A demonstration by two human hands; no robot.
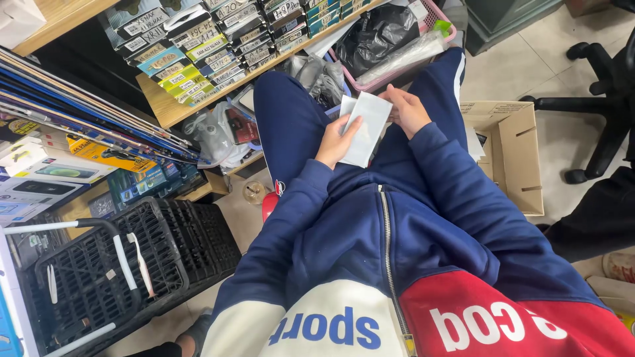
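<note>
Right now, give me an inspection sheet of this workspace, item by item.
Surface: wooden shelf carrying rows of small labelled boxes.
Job's things: flat white rectangular packets, held over the lap.
Clutter: black plastic crate, open cardboard box, pink basket with a black bag.
Grippers: left hand under the packets; right hand at their top edge.
Cables: nothing seen.
Surroundings: tiled floor, black office chair.

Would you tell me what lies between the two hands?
In the head view, white flat packets lie between left hand and right hand, both holding them.
</note>
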